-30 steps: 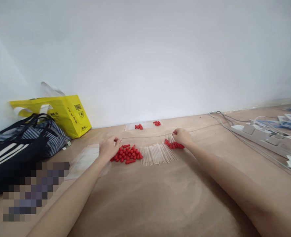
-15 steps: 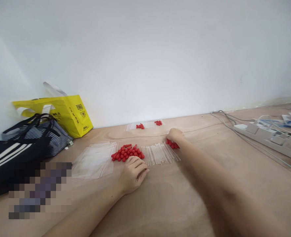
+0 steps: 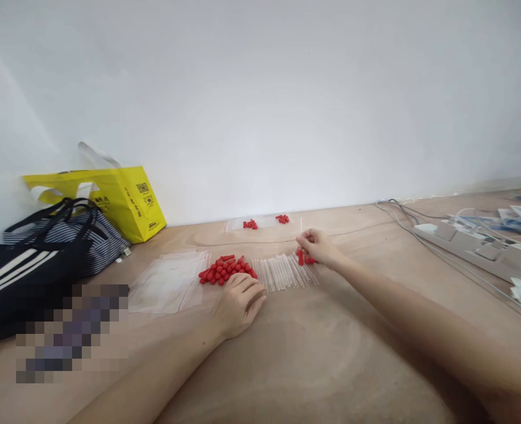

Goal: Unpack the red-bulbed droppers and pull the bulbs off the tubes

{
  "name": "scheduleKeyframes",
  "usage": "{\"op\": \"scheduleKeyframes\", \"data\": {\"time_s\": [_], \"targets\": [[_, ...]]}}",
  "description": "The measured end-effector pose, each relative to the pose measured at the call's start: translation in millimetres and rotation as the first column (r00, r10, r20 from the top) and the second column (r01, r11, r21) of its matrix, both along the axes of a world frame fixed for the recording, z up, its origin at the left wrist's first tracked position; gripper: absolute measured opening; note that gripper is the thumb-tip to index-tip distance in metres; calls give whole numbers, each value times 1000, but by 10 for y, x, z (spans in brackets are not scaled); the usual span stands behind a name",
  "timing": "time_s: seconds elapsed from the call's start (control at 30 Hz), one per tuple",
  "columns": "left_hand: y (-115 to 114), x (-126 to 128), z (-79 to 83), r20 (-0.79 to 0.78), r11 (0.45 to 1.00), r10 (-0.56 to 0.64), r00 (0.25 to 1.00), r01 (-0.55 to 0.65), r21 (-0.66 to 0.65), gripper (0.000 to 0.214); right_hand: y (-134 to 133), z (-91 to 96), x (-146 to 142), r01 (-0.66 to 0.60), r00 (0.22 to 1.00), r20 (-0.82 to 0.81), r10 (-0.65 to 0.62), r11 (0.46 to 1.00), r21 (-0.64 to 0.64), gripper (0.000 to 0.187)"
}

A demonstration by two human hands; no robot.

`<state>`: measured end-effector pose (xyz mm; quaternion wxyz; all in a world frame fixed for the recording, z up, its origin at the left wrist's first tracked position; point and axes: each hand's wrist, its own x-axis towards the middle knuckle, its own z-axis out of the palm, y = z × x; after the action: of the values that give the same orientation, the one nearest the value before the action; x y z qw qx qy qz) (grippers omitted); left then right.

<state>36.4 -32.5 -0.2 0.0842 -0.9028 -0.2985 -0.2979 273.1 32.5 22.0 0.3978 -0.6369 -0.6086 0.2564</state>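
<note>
My left hand [image 3: 237,303] lies flat on the wooden surface with its fingers stretched out, just in front of a heap of small red caps [image 3: 225,270]. A row of clear thin tubes [image 3: 283,272] lies to the right of that heap. My right hand [image 3: 317,245] is closed in a pinch on one red-capped tube [image 3: 300,257] at the row's far right end, over a small cluster of capped tubes.
Clear plastic bags [image 3: 169,285] lie left of the caps; another bag with red caps [image 3: 264,222] sits near the wall. A yellow bag [image 3: 110,199] and a dark striped bag [image 3: 39,250] stand at the left. A power strip [image 3: 472,247] with cables lies at the right.
My left hand left the red caps, drew back toward me and now rests flat. My right hand has lifted one red-capped tube out of the cluster.
</note>
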Motion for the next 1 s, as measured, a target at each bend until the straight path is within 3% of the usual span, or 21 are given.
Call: {"op": "scheduleKeyframes", "data": {"time_s": [0.03,0.07,0.13,0.2,0.27,0.37,0.43,0.5,0.6,0.7,0.77,1.0], "targets": [[8,25,-4,8,999,21,1000,-22,26,15,-107,-53,-45,-55,996,-67,56,998,22,16],[16,57,-9,24,997,51,998,-53,59,18,-206,-107,-98,-148,953,-253,166,985,90,20],[28,132,-15,73,985,115,991,-124,124,24,-369,-205,-213,-274,801,-495,336,942,195,32],[33,203,-18,108,973,154,982,-170,157,24,-473,-272,-314,-349,682,-599,419,907,237,36],[35,244,-19,105,971,165,981,-181,158,19,-525,-309,-365,-389,649,-612,452,888,244,34],[43,226,-24,82,970,169,982,-180,165,17,-541,-334,-312,-381,756,-463,463,886,264,30],[57,180,-32,78,967,164,983,-176,185,15,-539,-350,-213,-349,871,-232,434,877,331,26],[72,135,-40,79,962,152,985,-166,215,14,-543,-370,-115,-347,932,66,357,821,453,19],[76,109,-42,71,954,129,989,-143,264,14,-562,-407,-58,-453,876,440,196,646,614,11],[51,137,-28,48,950,106,993,-116,290,14,-574,-440,-122,-543,802,592,80,508,669,17],[35,169,-21,44,949,90,995,-99,300,15,-571,-459,-183,-563,781,623,39,475,676,21],[109,226,-89,38,972,83,996,-89,216,18,-570,-487,-223,-570,762,648,1,474,671,25]]}}
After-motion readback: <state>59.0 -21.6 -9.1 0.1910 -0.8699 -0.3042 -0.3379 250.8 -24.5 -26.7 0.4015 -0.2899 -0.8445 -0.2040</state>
